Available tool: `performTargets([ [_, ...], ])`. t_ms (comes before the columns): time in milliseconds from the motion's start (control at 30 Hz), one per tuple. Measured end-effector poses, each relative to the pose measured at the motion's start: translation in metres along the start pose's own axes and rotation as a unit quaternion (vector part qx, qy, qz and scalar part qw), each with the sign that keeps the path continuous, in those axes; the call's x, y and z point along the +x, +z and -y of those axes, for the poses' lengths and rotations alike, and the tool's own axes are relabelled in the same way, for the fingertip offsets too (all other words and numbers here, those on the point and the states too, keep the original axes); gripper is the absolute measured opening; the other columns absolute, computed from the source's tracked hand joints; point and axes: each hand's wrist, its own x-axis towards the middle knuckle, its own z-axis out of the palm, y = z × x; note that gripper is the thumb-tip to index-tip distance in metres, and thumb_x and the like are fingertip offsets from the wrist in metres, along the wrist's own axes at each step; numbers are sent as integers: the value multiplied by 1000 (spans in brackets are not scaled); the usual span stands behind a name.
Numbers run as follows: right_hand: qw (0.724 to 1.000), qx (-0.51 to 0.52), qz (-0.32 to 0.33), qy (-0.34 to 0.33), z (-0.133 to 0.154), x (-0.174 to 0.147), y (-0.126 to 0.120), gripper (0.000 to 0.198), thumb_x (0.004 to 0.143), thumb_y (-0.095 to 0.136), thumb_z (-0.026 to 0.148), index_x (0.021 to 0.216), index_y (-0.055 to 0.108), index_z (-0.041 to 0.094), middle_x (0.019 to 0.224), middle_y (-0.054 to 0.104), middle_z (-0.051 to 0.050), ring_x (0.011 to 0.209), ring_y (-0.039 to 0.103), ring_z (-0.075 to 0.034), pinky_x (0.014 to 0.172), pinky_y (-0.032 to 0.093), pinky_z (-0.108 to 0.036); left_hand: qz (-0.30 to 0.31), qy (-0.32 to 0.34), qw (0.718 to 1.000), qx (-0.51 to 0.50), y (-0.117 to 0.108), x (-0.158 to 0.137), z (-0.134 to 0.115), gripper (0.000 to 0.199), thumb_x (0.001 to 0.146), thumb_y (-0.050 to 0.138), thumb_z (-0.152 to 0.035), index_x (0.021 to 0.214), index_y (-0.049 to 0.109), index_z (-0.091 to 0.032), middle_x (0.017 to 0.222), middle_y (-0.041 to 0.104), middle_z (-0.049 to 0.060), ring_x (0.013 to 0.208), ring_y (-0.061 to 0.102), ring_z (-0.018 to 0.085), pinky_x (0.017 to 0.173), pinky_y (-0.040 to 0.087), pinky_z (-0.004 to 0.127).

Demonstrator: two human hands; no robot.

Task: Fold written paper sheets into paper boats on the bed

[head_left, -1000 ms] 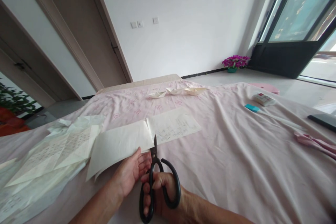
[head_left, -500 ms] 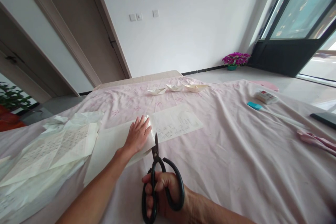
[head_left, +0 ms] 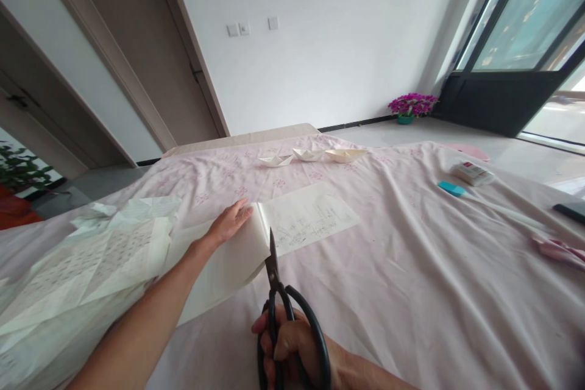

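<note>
My right hand grips a pair of black-handled scissors, their blades pointing away from me. One blade lies at the crease of a folded sheet of paper; how far it reaches inside the fold is hidden. The part of the sheet with handwriting lies flat to the right, while the blank flap curls over to the left. On that flap rests my left hand, fingers stretched out, near the far end of the crease.
Crumpled written papers are heaped at left. Three paper boats stand toward the far edge of the pink cloth. To the right lie a blue-ended tool, a small packet, a pink item and a dark flat object.
My left hand has slid left, away from the crease, and more of the flap shows, curling up. The scissors remain at the fold, with my right hand slightly lower and further right.
</note>
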Motion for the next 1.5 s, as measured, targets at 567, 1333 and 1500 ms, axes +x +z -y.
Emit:
performTargets([
  [567,991,-128,27,-17,32,-22,-18,32,50,50,11,81,58,17,58,46,4,56,44,-9,54,28,-22,45,-8,964,-263,-22,19,5,41,56,83,-45,69,57,-15,58,55,-5,49,46,7,50,35,18],
  [1333,993,-118,28,14,49,-26,-19,33,40,44,9,70,55,17,57,47,3,54,44,-9,48,26,-20,31,1,956,-291,-9,19,5,37,58,82,-41,69,57,-17,59,58,-5,50,48,8,51,37,18],
  [1500,995,-94,23,-7,53,-26,-16,35,38,44,7,69,54,17,58,48,2,52,44,-10,47,25,-20,41,2,954,-297,-5,18,3,35,59,82,-39,70,58,-16,60,59,-4,51,49,8,52,39,18],
])
